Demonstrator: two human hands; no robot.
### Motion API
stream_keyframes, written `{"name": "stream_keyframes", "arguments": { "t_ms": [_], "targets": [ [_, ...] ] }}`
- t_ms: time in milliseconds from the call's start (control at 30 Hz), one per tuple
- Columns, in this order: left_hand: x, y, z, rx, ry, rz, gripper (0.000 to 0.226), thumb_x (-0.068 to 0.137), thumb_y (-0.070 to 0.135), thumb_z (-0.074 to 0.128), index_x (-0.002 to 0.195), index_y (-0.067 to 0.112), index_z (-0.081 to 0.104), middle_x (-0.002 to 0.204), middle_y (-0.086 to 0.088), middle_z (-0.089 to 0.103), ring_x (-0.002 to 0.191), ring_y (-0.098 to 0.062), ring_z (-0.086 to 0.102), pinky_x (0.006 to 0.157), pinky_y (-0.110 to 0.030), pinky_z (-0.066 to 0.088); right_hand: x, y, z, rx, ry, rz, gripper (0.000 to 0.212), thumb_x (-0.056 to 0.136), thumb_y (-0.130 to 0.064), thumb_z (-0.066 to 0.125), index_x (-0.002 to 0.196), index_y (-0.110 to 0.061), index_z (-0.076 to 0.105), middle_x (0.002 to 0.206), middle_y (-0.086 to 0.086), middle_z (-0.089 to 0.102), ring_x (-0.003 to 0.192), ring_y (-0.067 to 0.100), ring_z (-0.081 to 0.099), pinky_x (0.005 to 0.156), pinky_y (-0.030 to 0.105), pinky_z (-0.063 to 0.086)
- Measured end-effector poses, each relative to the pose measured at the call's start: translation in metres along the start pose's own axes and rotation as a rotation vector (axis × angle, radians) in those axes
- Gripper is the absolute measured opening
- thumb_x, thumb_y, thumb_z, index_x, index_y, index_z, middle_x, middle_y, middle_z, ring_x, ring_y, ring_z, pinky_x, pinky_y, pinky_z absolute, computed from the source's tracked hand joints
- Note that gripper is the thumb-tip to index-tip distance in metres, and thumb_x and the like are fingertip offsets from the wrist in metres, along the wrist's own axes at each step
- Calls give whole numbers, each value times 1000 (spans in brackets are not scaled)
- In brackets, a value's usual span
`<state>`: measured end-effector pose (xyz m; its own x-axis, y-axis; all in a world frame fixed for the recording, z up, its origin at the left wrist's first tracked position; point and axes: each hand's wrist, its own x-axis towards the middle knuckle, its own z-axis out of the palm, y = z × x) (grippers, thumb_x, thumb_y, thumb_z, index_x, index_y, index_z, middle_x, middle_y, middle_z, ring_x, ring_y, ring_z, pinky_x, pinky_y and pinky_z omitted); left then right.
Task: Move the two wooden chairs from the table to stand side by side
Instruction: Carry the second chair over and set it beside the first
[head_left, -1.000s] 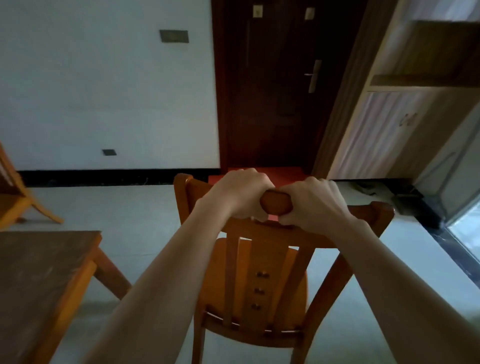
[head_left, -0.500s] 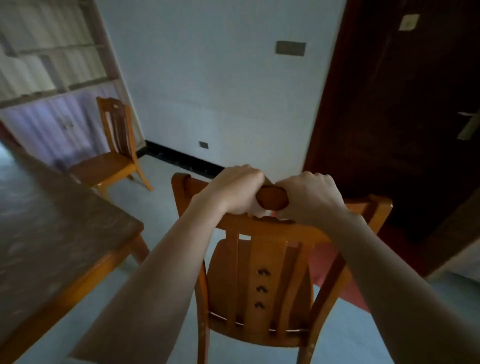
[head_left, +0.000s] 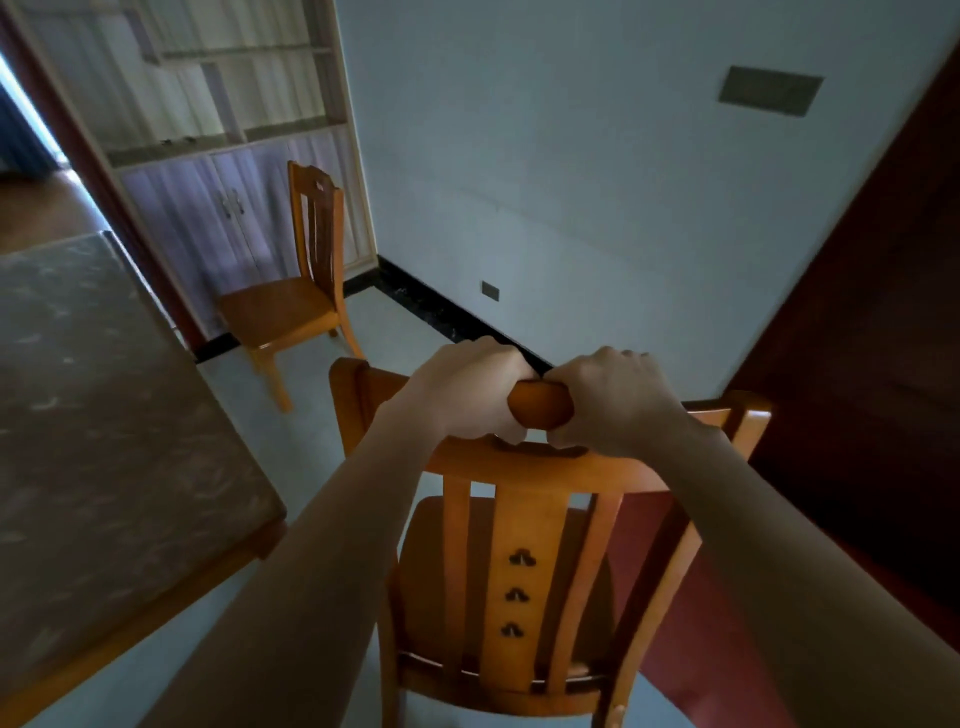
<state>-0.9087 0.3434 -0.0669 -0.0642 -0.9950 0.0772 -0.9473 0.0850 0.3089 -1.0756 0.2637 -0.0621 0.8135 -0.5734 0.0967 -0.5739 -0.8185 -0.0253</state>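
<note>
An orange wooden chair (head_left: 524, 561) with a slatted back is right in front of me, its back toward me. My left hand (head_left: 462, 395) and my right hand (head_left: 613, 400) both grip its top rail, close together near the middle. A second wooden chair (head_left: 291, 306) of the same kind stands alone on the floor ahead to the left, near the cabinet and facing left. The held chair's legs are out of view.
A table (head_left: 93, 415) with a dark marbled top and wooden edge fills the left side. A tall cabinet (head_left: 218, 156) with shelves stands behind the far chair. A white wall with black skirting runs ahead; a dark door (head_left: 883, 312) and red mat (head_left: 691, 597) lie at right.
My view has swung to the left with the chair still in both hands. The door has slid to the right edge, and the second chair and cabinet have come into full view.
</note>
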Motion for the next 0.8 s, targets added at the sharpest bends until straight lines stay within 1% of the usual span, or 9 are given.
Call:
{"name": "stream_keyframes", "arguments": {
  "t_ms": [200,233,300,367,433,500,600,667,800],
  "targets": [
    [82,-51,-22,43,-21,-82,39,78,34,82,72,42,44,68,25,45,61,0,50,64,-22,36,105,50,3,6,43,-147,35,68,-44,76,100,-34,68,72,-10,55,68,18,54,62,30,34],
    [92,-57,-23,63,-7,-100,34,79,33,82,77,40,49,70,25,42,64,-2,50,64,-22,34,121,58,4,5,52,-178,34,67,-44,76,99,-34,68,68,-11,52,66,18,54,60,28,33],
    [115,-71,-24,126,48,-161,24,80,34,83,97,33,66,71,26,36,70,-9,51,61,-18,26,155,75,7,8,53,-235,31,66,-44,76,95,-34,68,61,-17,42,59,15,50,55,25,26],
    [137,-83,-24,169,97,-238,34,81,34,84,112,25,72,69,26,36,68,-9,53,60,-16,25,188,90,9,25,50,-312,29,66,-43,77,91,-34,68,58,-19,35,51,7,40,52,22,19],
    [158,-97,-28,178,116,-301,39,81,33,85,116,23,73,69,22,42,65,-5,52,62,-18,35,220,102,9,50,66,-393,24,66,-42,78,86,-33,66,56,-19,33,50,3,34,52,20,16],
    [174,-115,-34,171,132,-370,41,80,33,86,118,24,73,77,16,54,71,-9,56,69,-25,43,254,109,8,72,81,-471,24,65,-39,78,78,-36,59,54,-19,30,50,-1,29,53,21,14],
    [196,-152,-42,141,174,-463,44,81,33,86,121,23,72,97,4,73,78,-10,59,74,-27,44,313,112,10,91,89,-564,24,68,-41,80,86,-34,66,56,-21,28,52,-5,25,54,22,14],
    [210,-179,-45,137,199,-508,47,81,33,86,124,22,71,104,2,76,80,-9,59,76,-27,44,351,110,15,86,90,-612,28,69,-42,80,92,-32,69,58,-22,28,52,-5,25,54,21,13],
    [235,-236,-44,122,215,-584,48,82,33,85,127,21,70,106,0,77,84,-14,65,79,-29,48,425,105,34,55,45,-688,31,70,-45,79,97,-32,69,60,-21,30,52,-2,30,54,21,15]
  ]
}}
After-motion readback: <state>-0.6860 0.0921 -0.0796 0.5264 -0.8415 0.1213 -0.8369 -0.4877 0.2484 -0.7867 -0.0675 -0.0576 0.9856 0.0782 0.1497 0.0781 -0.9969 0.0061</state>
